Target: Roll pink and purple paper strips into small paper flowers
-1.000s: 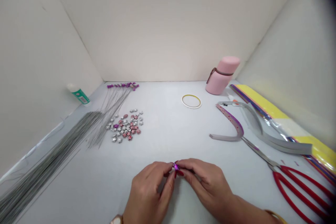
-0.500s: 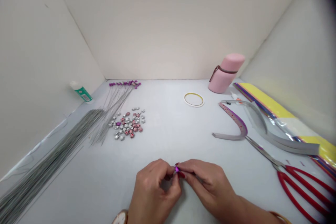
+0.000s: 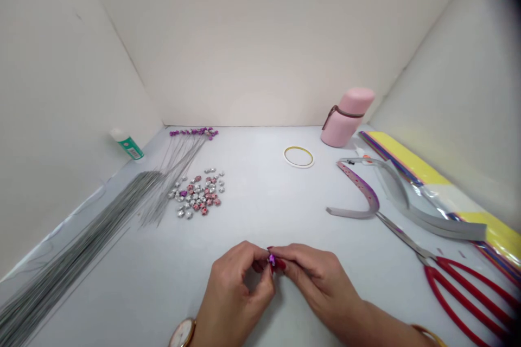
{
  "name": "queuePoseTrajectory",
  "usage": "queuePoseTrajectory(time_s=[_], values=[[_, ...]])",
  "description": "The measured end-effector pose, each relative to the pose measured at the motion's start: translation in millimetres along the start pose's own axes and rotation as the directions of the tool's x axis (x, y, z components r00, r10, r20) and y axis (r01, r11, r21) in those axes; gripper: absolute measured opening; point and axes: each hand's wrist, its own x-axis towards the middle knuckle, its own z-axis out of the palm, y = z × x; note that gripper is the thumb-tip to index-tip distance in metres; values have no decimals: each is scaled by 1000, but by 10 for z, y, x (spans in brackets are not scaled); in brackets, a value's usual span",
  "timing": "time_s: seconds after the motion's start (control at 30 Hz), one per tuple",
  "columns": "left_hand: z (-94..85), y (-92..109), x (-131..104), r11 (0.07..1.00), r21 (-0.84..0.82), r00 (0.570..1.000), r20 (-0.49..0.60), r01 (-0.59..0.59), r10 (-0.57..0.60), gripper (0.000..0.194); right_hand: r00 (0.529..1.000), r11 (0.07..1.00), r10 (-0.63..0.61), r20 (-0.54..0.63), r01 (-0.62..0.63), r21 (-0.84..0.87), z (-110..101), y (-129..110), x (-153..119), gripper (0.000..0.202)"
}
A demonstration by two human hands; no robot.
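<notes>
Between the fingertips of both hands is a small shiny purple paper star (image 3: 272,259), low in the middle of the view. My left hand (image 3: 238,287) pinches it from the left with thumb and forefinger. From the right, my right hand (image 3: 321,282) grips it the same way, its red nails against the star. The fingers cover part of it. Beyond my left hand lies a loose pile of small folded stars (image 3: 199,195), silver and pink with a purple one. Further back, purple stars (image 3: 195,132) sit at the tips of thin wires (image 3: 183,157).
A thick bundle of grey wires (image 3: 93,227) stretches along the left, near a glue stick (image 3: 129,145). A tape roll (image 3: 299,157) and a pink bottle (image 3: 348,118) stand at the back. On the right lie curved paper strips (image 3: 442,222), red-handled scissors (image 3: 427,257) and yellow packets (image 3: 415,160).
The purple star has turned slightly between my fingertips, and both hands have shifted a little to the left. The view has moved slightly; the things on the table lie as before.
</notes>
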Motion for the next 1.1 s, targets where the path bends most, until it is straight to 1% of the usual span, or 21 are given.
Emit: queuePoseTrajectory(time_s=[0.07,0.17,0.23,0.33,0.4,0.57,0.9,1.0,1.1], values=[[1,-5,4,999,-29,1000,17,-17,17,14,999,999,34,-31,-34,-4,-6,-5,13,22],[3,-7,6,999,-39,999,-8,-32,32,16,994,996,90,-70,-91,-18,-18,-25,30,18],[4,-7,3,998,-2,998,-28,-65,64,17,992,994,104,-73,-106,-18,-20,-35,32,17],[8,-7,-2,988,67,990,-23,-141,143,14,992,994,114,-51,-114,1,-12,-34,23,17],[10,-9,-6,983,85,986,-31,-163,166,14,992,993,118,-53,-118,7,-4,-24,18,17],[8,-24,-22,988,73,989,-41,-136,139,16,995,996,90,-42,-91,-25,-5,-18,30,19],[-9,-31,-13,992,2,992,30,-127,126,21,993,993,111,-30,-112,-25,-25,-44,35,16],[-9,-25,-22,993,20,993,39,-114,114,20,993,993,116,-19,-116,-12,-23,-35,30,17],[-4,-20,-35,990,58,992,12,-126,125,16,993,994,113,-15,-113,-11,-19,-21,21,18]])
